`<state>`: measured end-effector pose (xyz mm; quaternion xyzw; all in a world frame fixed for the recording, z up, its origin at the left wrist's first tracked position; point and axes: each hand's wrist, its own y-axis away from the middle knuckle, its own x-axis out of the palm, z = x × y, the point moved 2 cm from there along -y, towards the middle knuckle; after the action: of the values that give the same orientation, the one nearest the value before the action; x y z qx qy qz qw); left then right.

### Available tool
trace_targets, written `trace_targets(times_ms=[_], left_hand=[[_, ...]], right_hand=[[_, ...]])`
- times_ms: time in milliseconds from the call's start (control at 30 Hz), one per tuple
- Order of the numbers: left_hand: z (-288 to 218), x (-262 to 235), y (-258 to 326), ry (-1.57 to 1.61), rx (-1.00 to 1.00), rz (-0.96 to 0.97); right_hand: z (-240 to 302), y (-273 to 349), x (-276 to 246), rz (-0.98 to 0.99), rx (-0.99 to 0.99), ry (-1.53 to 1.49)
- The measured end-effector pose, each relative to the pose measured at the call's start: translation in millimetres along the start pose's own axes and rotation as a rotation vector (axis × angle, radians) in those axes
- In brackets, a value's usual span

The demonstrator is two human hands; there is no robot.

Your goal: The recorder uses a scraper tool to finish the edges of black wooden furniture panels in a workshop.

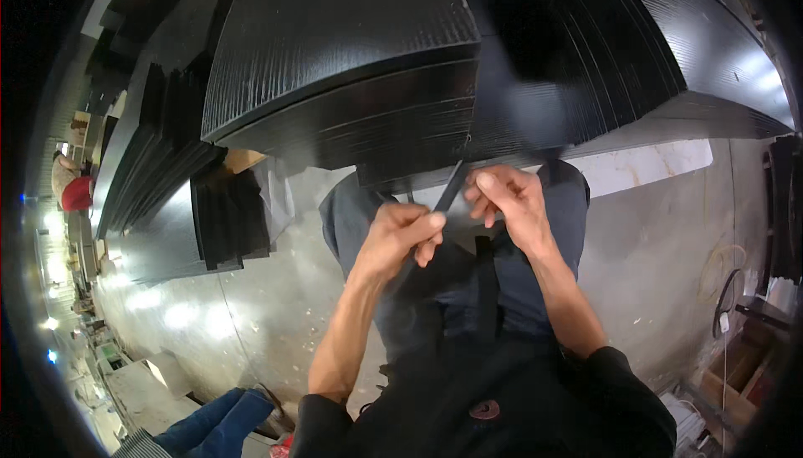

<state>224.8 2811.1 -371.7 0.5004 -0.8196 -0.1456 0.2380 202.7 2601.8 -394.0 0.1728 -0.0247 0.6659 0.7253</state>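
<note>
The left hand [400, 236] pinches a thin dark strip [452, 188] between thumb and fingers, and the strip slants up and away from the grip. Its far end is near the lower right corner of the front face of the middle stack [343, 94] of black panels, where a fine thread [468, 138] shows; whether strip and thread touch, I cannot tell. The right hand [514, 209] is just beside the strip, on its right, fingers curled and thumb close to them; whether it holds anything cannot be told. Both hands are between the front edge of the stack and the person's body, above dark trousers [565, 199]. Past the stack's right edge is a second stack [615, 56] of black panels, with a pale slab [644, 167] low before it on the floor [644, 257]. More black panels [155, 153] are gathered at the left, and blue-trousered legs [219, 424] of another person show lower left.
</note>
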Motion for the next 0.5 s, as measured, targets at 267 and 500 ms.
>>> trace_targets(times_ms=[267, 500], left_hand=[[11.8, 1.8, -49.5, 0.182, 0.015, -0.098], [11.4, 13.0, -53.8, 0.267, 0.03, -0.291]], right_hand=[[4.0, -30.6, 0.1, -0.12, 0.032, 0.078], [3.7, -44.6, 0.6, -0.174, 0.113, 0.191]])
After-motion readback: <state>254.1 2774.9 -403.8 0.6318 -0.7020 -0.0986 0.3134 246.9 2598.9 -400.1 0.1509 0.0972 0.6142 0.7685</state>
